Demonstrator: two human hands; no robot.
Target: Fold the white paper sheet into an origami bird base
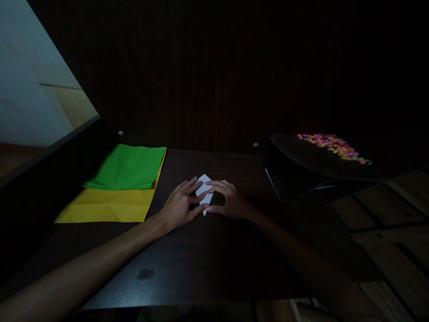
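Observation:
A small white piece of folded paper (207, 197), shaped like a narrow kite with one point toward me, lies on the dark wooden desk (187, 255). From its left side my left hand (181, 202) reaches over it, fingers spread and fingertips resting on the paper. My right hand (229, 200) touches it from the right, with thumb and index finger apart in a curve and their tips on the paper. Parts of the paper are hidden under the fingers. Neither hand visibly pinches it.
At left, a creased green sheet (130, 167) overlaps a yellow sheet (107, 205). A dark panel (201, 89) rises behind the desk. On the right stands a dark object with a colourful beaded-looking strip (331, 145); its kind is unclear. A wooden slatted surface (395, 214) lies beyond.

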